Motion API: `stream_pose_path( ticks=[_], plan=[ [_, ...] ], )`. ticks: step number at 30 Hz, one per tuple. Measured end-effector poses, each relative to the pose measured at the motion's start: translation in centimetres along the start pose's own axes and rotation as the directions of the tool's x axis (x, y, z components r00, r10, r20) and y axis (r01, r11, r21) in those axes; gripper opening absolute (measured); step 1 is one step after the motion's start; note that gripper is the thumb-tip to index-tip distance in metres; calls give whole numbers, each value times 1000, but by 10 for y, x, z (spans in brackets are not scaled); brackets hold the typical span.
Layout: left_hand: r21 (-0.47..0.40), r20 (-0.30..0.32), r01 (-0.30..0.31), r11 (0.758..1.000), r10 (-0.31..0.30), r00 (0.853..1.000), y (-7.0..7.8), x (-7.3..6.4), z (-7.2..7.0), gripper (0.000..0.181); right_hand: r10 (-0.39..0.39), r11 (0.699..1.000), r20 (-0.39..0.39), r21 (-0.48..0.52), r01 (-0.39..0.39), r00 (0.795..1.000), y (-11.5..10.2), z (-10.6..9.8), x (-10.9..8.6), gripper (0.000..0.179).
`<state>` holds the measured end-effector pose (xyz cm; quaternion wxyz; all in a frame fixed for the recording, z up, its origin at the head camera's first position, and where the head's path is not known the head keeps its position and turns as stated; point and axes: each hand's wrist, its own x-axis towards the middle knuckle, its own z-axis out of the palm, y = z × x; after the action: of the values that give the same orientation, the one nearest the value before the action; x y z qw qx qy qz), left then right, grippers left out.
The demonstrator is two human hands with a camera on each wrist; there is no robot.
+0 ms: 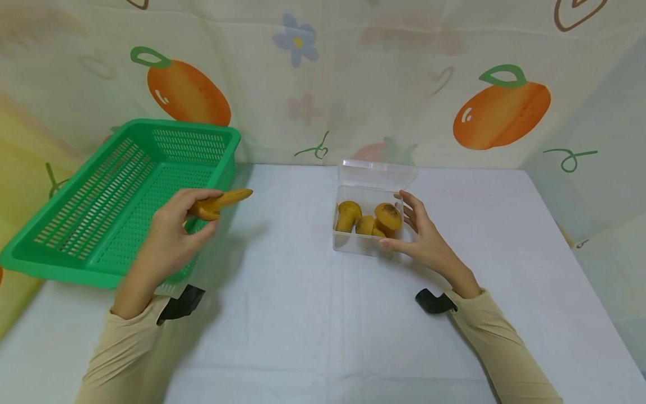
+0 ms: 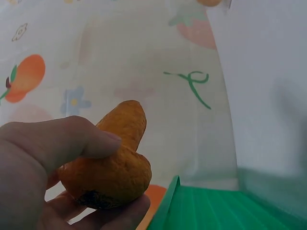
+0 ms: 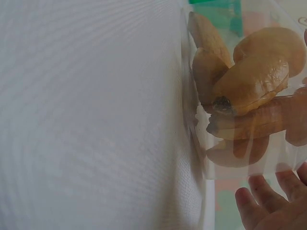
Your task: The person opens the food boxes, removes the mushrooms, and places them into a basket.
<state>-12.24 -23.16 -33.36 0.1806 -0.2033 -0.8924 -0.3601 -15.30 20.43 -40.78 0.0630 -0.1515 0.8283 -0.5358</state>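
My left hand (image 1: 169,238) pinches a yellow-brown mushroom (image 1: 234,196) between thumb and fingers, over the right side of a green basket (image 1: 176,124). In the left wrist view the mushroom (image 2: 115,179) has its rounded cap low and its stem pointing up, with a dark patch under the cap. On the table stands a clear plastic box (image 1: 347,242), its lid (image 1: 375,175) raised at the back. Several mushrooms (image 1: 348,212) of the same colour lie inside it. My right hand (image 1: 429,241) holds the box's right side, thumb at the front corner, fingers along the side.
The slatted basket takes up the left of the white-covered table (image 1: 282,314). A patterned cloth (image 1: 333,73) with orange fruit prints hangs behind the table. Black straps (image 1: 181,304) show at both sleeve cuffs.
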Motion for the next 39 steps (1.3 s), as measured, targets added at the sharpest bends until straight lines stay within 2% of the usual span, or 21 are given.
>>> stream_pose_path(
  ticks=[12,20,25,32,39],
  plan=[
    [17,-47,73,997,-72,996,-13,-9,-14,48,15,1000,5,1,-16,1000,2,0,-1,104],
    [-40,-65,156,987,-158,985,-23,-14,-22,50,5,1000,9,5,-5,1000,2,1,-1,105],
    [11,-52,202,979,-201,978,-28,-17,-28,47,-5,1000,4,9,5,1000,1,1,-1,105],
    [53,-31,236,970,-235,972,-39,-19,-40,45,0,1000,3,5,0,1000,1,1,-1,106],
    [143,51,268,953,-278,959,-47,-22,-51,46,-5,1000,3,-2,5,1000,1,0,1,105]
  ],
)
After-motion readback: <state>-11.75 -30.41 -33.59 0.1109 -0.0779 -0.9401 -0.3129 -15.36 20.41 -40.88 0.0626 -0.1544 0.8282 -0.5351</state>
